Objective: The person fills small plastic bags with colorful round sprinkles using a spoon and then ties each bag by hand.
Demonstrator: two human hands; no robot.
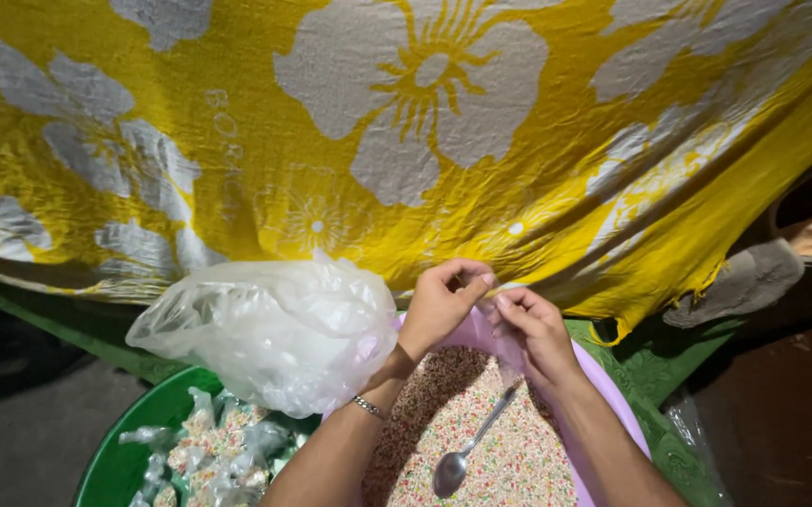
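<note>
Fingertips: the left hand [439, 305] and the right hand [537, 329] meet above the far rim of the pink basin, thumbs and forefingers pinched nearly closed toward each other.
Held thing: something thin and clear seems to sit between the pinched fingers, but it is too small and blurred to name; I cannot tell what it is.
Left hand: curled, knuckles up, wrist bent back toward the person, with a thin metal bracelet [368, 407] on the wrist just below it.
Right hand: just beside the left, fingertips almost touching the left fingertips, palm turned down.
Below the hands: a pink basin [603, 394] full of small multicoloured sprinkle-like grains [490, 460]; both forearms cross over it.
Spoon: a metal spoon [467, 451] lies in the grains under the right wrist, bowl toward the person, handle pointing up to the right hand.
Left of the grip: a large crumpled clear plastic bag [274, 329] rests against the left forearm.
Further left and lower: a green basin [119, 460] holds small filled, tied plastic packets [208, 451].
Beyond the grip: a yellow cloth with white flowers [406, 122] hangs behind both hands.
</note>
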